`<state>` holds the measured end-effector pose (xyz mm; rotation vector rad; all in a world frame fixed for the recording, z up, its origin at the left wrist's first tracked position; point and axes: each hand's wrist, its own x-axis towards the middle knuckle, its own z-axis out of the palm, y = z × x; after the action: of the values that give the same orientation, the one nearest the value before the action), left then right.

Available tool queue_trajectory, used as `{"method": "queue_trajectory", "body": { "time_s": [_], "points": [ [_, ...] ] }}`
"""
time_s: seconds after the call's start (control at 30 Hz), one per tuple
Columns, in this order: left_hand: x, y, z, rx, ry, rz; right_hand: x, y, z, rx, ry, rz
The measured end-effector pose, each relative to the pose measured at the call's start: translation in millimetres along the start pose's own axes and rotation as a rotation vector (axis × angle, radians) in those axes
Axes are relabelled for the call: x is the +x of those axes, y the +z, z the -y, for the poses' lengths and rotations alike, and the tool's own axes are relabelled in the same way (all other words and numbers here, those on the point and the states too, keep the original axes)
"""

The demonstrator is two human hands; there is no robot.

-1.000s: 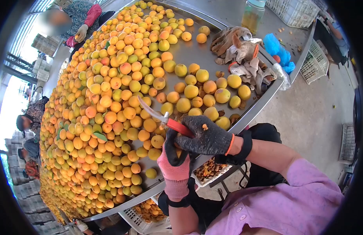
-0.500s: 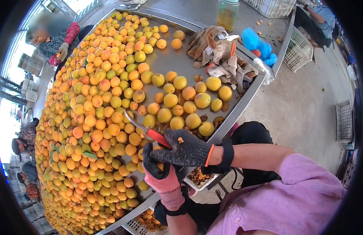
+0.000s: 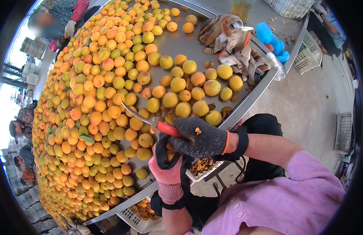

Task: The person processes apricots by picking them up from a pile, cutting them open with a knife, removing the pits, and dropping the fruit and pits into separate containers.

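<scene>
the metal table (image 3: 179, 45) is bounded by a raised rim, and the gloved hands are held together just inside its near edge. a curved knife (image 3: 168, 129) is gripped by its red handle in the right hand (image 3: 199, 137), with the blade pointed out over the loose fruits. a piece of fruit (image 3: 171, 154) is clasped in the left hand (image 3: 167, 166), mostly hidden by the glove; whether it is cut cannot be told. most of the table is covered by the fruit pile (image 3: 87, 133); bare metal is left between it and the crumpled gloves (image 3: 228, 37), by which the far corner is taken up. a blue bag (image 3: 267, 36) and a clear bag (image 3: 276, 64) are set beside them.

below the near edge, orange fruit pieces are held in a white crate (image 3: 128, 220), and brownish scraps in a tray (image 3: 196, 179). yellowish liquid is contained in a jar (image 3: 241, 9), cut off by the view's upper edge. on the floor past the table, a slatted basket (image 3: 309, 55) is seen, its contents unclear
</scene>
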<state>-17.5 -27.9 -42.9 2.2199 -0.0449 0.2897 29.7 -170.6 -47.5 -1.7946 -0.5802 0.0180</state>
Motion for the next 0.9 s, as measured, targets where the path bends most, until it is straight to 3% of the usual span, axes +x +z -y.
{"method": "queue_trajectory", "body": {
  "time_s": [0.27, 0.37, 0.43, 0.5, 0.57, 0.6, 0.7, 0.73, 0.9],
  "points": [
    [5, 4, -9, -0.129, -0.023, -0.066, 3, -4, -3, 0.03, 0.061, 0.013],
    [9, -6, -13, -0.059, 0.033, -0.071, 7, -13, 1, 0.153, 0.033, -0.097],
    [5, -19, -23, -0.613, -0.364, 0.054, 8, -28, 20, 0.704, 0.266, -0.221],
    [6, -27, -33, -0.682, -0.405, 0.117, 3, -44, 30, 0.605, 0.266, -0.174],
    [5, -27, -30, -0.946, -0.372, 0.15, -4, -51, 41, 0.567, 0.308, -0.158],
    [4, -22, -33, -0.817, -0.285, 0.095, -7, -52, 41, 0.562, 0.236, -0.183],
    [5, -26, -30, -0.813, -0.291, 0.106, -14, -44, 37, 0.504, 0.047, -0.29],
    [5, -26, -29, -0.808, -0.29, 0.106, -16, -48, 41, 0.521, 0.127, -0.238],
    [11, -24, -29, -0.616, -0.279, 0.073, -15, -45, 40, 0.496, 0.135, -0.217]
  ]
}}
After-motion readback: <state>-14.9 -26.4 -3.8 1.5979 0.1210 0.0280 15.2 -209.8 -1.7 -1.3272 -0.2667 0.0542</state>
